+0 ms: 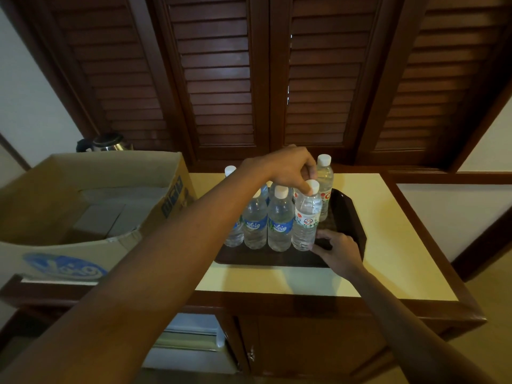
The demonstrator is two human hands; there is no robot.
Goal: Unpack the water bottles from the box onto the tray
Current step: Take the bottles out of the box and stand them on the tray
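Centre of frame: we see dark tray (pixel 350 214) on cream countertop (pixel 388 245), water bottles (pixel 279 220) upright on it in cluster. Left hand (pixel 285 167) above them, fingers curled, pinching white cap of red-labelled bottle (pixel 306 217). Right hand (pixel 339 250) at tray's near edge, fingers curled over rim beside that bottle. Open cardboard box (pixel 83 206) at left of frame; kettle (pixel 108 142) behind it.

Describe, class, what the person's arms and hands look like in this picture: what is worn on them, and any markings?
Both arms are bare along all that shows, with no sleeves in view. The left hand and the right hand wear no gloves. No watch, bracelet or ring can be seen on either wrist or on the fingers that show, and no markings are visible.
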